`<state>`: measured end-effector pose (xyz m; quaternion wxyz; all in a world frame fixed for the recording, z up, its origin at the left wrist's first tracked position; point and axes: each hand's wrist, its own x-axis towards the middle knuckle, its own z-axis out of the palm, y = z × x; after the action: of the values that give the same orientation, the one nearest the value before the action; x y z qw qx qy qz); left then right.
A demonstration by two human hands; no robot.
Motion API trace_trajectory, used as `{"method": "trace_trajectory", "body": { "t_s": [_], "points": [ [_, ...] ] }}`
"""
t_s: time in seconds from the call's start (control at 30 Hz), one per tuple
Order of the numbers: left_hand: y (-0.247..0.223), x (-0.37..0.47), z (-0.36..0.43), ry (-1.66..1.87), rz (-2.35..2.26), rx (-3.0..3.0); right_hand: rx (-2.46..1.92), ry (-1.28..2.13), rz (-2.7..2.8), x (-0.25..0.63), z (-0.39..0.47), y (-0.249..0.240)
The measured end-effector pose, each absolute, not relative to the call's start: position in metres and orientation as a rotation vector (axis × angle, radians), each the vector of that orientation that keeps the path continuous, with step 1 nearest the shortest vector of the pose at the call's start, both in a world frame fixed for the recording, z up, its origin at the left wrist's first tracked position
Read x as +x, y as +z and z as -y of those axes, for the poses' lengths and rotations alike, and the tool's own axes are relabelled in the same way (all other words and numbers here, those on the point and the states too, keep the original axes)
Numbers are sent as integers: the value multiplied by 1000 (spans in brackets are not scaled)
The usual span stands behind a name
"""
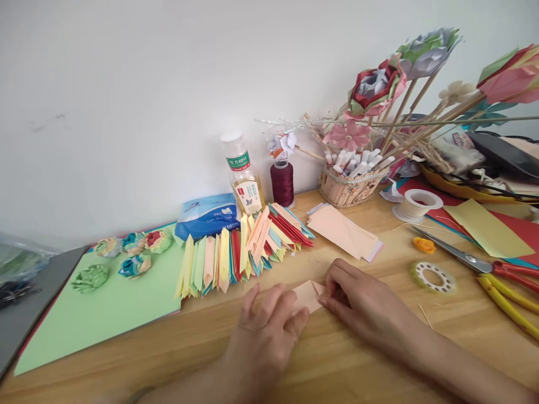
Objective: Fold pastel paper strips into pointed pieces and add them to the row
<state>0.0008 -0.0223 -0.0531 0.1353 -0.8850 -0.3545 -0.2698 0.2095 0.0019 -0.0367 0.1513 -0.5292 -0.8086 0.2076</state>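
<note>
A small peach paper (306,295) lies on the wooden table between my two hands, with a folded corner at its right end. My left hand (269,325) rests over its left end, fingers bent and pressed on it. With thumb and fingertips together, my right hand (357,300) pinches the folded right corner. Beyond my hands stands a row of folded paper strips (223,255) in yellow, green, peach, red and blue. A stack of flat peach paper pieces (343,229) lies behind my right hand.
Green sheets (105,314) with several paper flowers (135,265) lie at the left. Along the wall are a blue packet (207,216), a bottle (242,174), maroon thread (282,182) and a basket (349,189). Scissors (471,260), yellow-handled pliers (509,303) and a tape roll (433,277) lie right.
</note>
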Motion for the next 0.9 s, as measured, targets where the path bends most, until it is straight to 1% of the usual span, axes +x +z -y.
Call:
{"method": "trace_trajectory", "body": {
  "t_s": [0.27, 0.43, 0.67, 0.77, 0.9],
  "points": [
    [-57, -16, 34, -615, 767, -2491, -1481, 610, 2325, 210, -2, -33],
    [-56, -19, 34, -499, 731, -2513, -1420, 576, 2350, 211, -1, -32],
    [-50, -18, 32, -492, 723, -2554, -1364, 503, 2371, 212, 0, -37],
    [-52, -19, 32, -466, 744, -2572, -1242, 383, 2428, 214, 2, -37],
    [-55, -18, 31, -492, 792, -2575, -907, 136, 2602, 220, 5, -32]
  ]
}}
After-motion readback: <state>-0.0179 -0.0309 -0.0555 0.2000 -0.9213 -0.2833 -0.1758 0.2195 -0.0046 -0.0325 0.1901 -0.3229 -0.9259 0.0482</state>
